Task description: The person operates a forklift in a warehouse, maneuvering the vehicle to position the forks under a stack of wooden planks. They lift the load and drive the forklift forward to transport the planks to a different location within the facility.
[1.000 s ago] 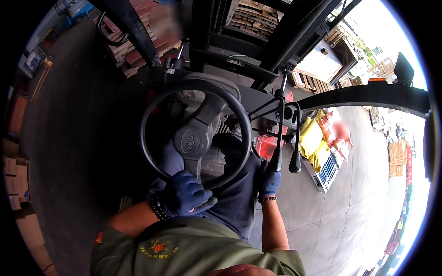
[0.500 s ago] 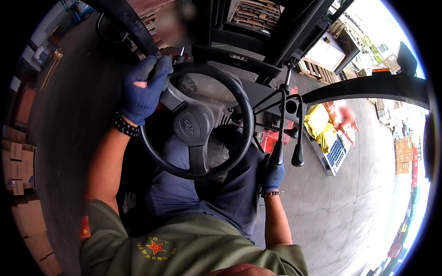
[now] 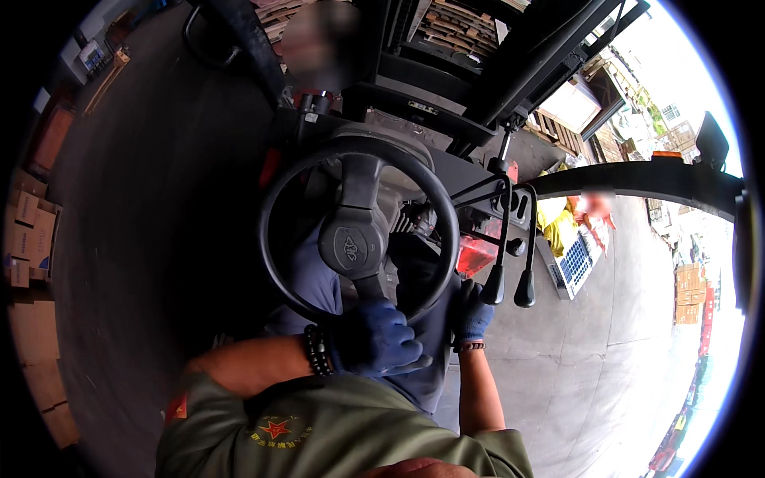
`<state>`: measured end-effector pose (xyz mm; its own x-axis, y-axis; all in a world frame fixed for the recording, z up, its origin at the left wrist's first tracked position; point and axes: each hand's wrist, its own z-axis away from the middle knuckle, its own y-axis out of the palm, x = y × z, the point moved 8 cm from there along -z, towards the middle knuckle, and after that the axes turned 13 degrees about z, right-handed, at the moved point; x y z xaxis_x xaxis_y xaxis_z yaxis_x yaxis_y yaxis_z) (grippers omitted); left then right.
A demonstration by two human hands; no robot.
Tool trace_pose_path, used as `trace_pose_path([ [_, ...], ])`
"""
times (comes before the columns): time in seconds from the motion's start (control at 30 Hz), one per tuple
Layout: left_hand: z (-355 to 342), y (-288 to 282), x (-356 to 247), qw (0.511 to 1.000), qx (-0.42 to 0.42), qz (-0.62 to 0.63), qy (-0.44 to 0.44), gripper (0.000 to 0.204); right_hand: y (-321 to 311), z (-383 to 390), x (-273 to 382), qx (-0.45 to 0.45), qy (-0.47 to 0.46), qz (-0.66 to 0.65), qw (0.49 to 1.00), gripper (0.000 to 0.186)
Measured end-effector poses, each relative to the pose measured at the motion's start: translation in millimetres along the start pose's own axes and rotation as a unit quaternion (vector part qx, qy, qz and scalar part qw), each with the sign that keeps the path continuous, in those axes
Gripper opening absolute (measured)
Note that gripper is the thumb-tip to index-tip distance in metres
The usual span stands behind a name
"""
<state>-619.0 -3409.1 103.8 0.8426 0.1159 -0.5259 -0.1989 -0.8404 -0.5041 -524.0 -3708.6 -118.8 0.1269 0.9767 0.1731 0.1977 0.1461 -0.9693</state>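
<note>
— Since half a second earlier, what had moved?

— Mostly the left hand [image 3: 374, 338]. It had been up at the top-left of the steering wheel [image 3: 358, 231], and it had swung round with the rim to the bottom, nearest the driver's body, where its blue-gloved fingers were curled shut around the rim. A dark bead bracelet [image 3: 317, 350] sat at that wrist.

— And the right hand [image 3: 472, 312]?

— It had hardly shifted. Also gloved in blue, it sat just below the black knobs of the two control levers [image 3: 510, 283], right of the wheel. Whether its fingers were closed on anything, I could not tell; the knobs showed above it.

— Where was the wheel itself?

— Straight ahead of the driver, over the knees, on its column below the forklift mast [image 3: 478, 72].

— Anything around?

— Cardboard boxes [image 3: 28, 231] stood along the left edge. Wooden pallets [image 3: 446, 24] were stacked ahead, and a person in yellow [image 3: 558, 227] stood beyond the levers on the concrete floor [image 3: 590, 374].
</note>
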Motion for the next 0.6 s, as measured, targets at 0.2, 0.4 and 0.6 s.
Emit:
trace_pose_path([
  [0.2,78,-156,38,0.972,-0.135,-0.161,-0.101,0.017,-9,4,0,0.009,0.014,-0.002,1.0,0.064],
  [0.4,-20,-245,130,0.925,-0.324,-0.005,-0.198,0.015,-47,-15,64,-0.058,-0.027,-0.068,0.996,0.038],
  [0.6,-167,-74,77,0.979,-0.169,-0.109,-0.017,0.031,-3,-25,-10,0.049,0.006,0.007,0.999,0.059],
])
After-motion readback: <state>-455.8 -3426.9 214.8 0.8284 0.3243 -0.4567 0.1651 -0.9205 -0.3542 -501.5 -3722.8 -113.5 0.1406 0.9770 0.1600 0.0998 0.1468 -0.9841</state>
